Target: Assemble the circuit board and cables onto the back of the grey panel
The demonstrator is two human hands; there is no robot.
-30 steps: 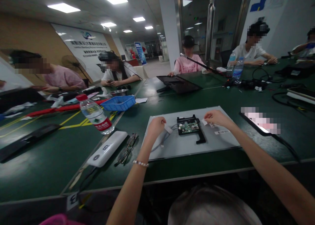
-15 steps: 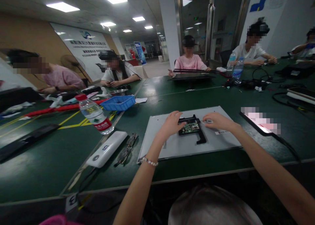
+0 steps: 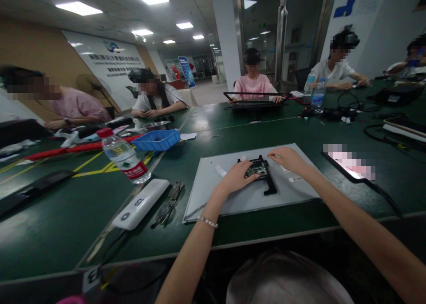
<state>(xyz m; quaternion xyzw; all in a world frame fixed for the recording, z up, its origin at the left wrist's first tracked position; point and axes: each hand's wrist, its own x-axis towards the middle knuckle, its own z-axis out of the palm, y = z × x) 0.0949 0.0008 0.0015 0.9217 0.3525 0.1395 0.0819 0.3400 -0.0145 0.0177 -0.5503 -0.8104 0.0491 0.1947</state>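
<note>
A flat light-grey panel lies on the table in front of me. On its middle sits a black plastic bracket with a green circuit board inside. My left hand rests over the bracket's left side and the board's edge, fingers stretched and fairly flat. At the bracket's upper right corner is my right hand, thumb and fingers drawn together in a pinch; anything between them is too small to make out. A clear strip lies on the panel left of the bracket.
Left of the panel are eyeglasses, a white power bank, a red-capped water bottle and a blue tray. A lit phone with a cable lies to the right. Several people sit around the table.
My left hand has moved slightly down over the board. My right hand has shifted a little left and up, to the bracket's corner. Opposite, a person has raised a black frame slightly.
</note>
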